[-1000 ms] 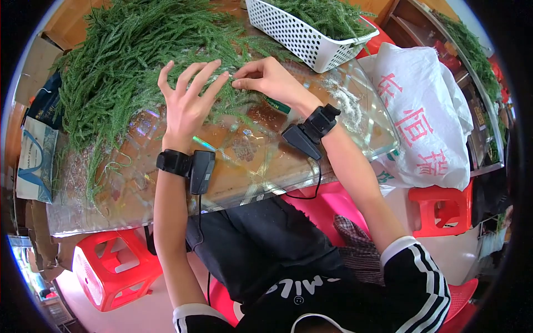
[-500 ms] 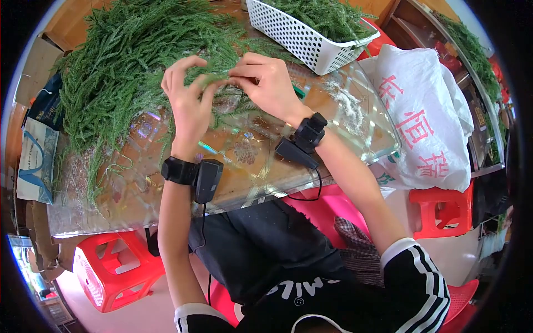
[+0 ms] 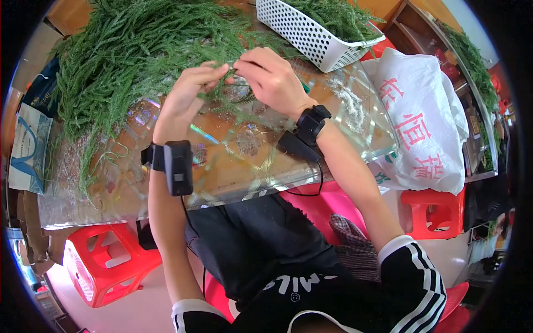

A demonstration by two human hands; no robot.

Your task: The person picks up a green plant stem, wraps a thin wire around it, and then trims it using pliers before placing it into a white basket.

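Observation:
Both hands meet over the table beside a large heap of green artificial sprigs (image 3: pixel 133 61). My left hand (image 3: pixel 194 91) has its fingers bent together at the near side of the heap, pinching a thin green sprig (image 3: pixel 236 89). Close beside it, my right hand (image 3: pixel 272 77) pinches the same sprig with thumb and forefinger. Its tip lies between the two sets of fingertips; the exact contact is small and partly hidden. Black devices are strapped to both wrists.
A white perforated basket (image 3: pixel 319 41) of greenery stands at the back right. White powder (image 3: pixel 348 102) lies on the plastic-covered table (image 3: pixel 233 180). A white sack (image 3: pixel 416 122) leans at the right; red stools (image 3: pixel 105 261) and a paper bag (image 3: pixel 30 147) flank the table.
My left hand has turned and its raised fingers have folded in toward the right hand. My left wrist has shifted left. The whole view has shifted slightly.

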